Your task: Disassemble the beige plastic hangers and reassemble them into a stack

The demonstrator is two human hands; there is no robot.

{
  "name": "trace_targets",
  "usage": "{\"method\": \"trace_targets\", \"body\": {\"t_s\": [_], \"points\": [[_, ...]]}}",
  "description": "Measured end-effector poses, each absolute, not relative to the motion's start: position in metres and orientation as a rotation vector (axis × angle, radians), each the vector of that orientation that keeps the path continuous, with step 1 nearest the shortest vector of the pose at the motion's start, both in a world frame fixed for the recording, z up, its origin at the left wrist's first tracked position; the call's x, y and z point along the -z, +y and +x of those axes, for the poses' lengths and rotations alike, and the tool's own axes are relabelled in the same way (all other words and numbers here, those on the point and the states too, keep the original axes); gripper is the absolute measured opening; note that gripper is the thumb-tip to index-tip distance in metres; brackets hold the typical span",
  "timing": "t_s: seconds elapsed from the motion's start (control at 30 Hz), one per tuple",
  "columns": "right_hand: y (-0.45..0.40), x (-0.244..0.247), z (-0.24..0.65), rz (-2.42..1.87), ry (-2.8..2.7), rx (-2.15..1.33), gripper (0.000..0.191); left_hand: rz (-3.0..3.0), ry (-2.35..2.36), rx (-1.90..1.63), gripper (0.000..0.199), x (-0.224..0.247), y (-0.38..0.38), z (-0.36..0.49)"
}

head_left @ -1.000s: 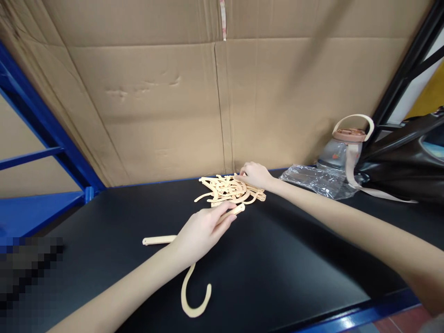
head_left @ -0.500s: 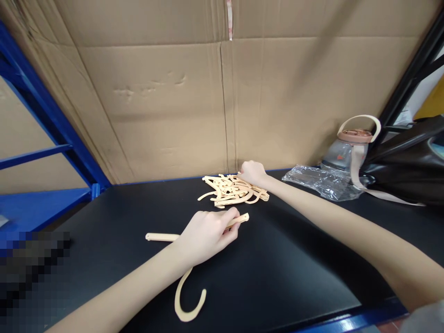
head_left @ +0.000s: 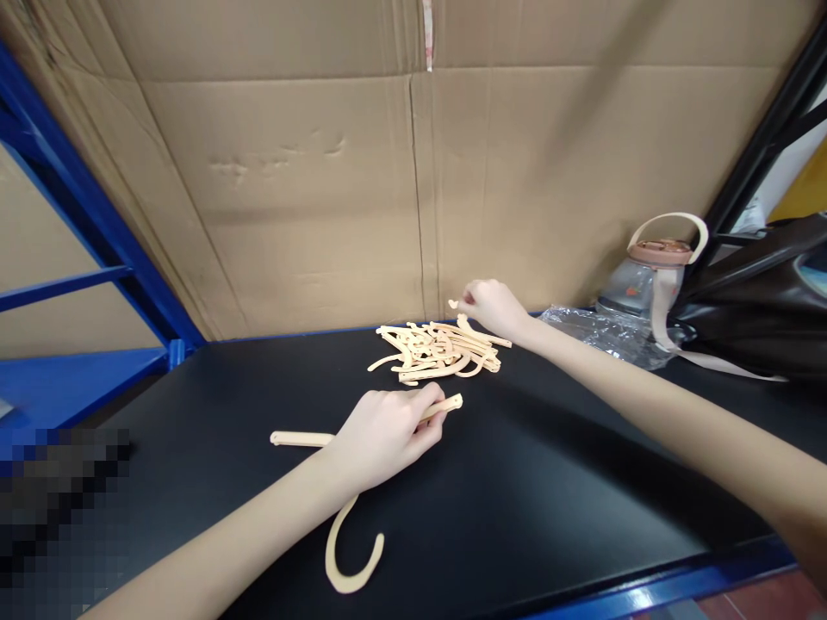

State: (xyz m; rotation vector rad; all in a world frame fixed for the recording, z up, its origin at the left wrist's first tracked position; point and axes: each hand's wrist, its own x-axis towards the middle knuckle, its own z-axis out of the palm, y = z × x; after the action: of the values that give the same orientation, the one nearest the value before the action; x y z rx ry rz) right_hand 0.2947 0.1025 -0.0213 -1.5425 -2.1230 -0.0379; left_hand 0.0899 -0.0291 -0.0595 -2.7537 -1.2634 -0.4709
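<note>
My left hand (head_left: 391,435) is closed around a cream plastic hanger (head_left: 333,551) low over the black table. The hanger's curved hook comes out below my wrist, and a straight arm shows on either side; its middle is hidden by the hand. Farther back, my right hand (head_left: 494,306) pinches a cream plastic piece (head_left: 453,304), of which only a small notched end shows past the fingertips. Just below and left of that hand lies a tangled pile of cream hanger parts (head_left: 439,349), with straight arms and curved hooks mixed together.
A cardboard wall (head_left: 310,207) rises behind the black table (head_left: 517,508). At the back right are crumpled clear plastic (head_left: 581,331), a strapped water bottle (head_left: 643,280) and a black bag (head_left: 762,301). A blue metal frame (head_left: 142,293) stands left.
My right hand has risen from the pile and shifted slightly right, with a small cream end now showing at its fingertips. My left hand stays on the hanger in nearly the same place.
</note>
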Motion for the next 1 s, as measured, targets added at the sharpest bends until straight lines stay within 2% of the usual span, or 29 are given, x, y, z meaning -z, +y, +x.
{"method": "trace_targets", "body": {"t_s": [0.23,0.3,0.4,0.53,0.7,1.0], "points": [[0.036,0.031,0.318,-1.259,-2.125,-0.532,0.021,-2.988,-1.411,0.701,0.011,0.057,-0.029,0.092],[0.017,0.041,0.320,-1.058,-1.930,-1.011,0.021,-3.108,-1.469,0.783,0.010,0.057,-0.029,0.093],[-0.001,0.051,0.320,-0.935,-1.719,-1.331,0.022,-3.179,-1.531,0.857,0.012,0.058,-0.027,0.094],[-0.009,0.052,0.317,-0.917,-1.688,-1.420,0.027,-3.088,-1.522,0.919,0.023,0.056,-0.026,0.094],[-0.013,0.053,0.316,-0.875,-1.825,-1.414,0.014,-3.038,-1.480,0.870,0.028,0.050,-0.029,0.093],[-0.026,0.060,0.311,-0.865,-2.006,-1.201,0.010,-2.735,-1.391,0.352,0.017,0.052,-0.035,0.096]]}}
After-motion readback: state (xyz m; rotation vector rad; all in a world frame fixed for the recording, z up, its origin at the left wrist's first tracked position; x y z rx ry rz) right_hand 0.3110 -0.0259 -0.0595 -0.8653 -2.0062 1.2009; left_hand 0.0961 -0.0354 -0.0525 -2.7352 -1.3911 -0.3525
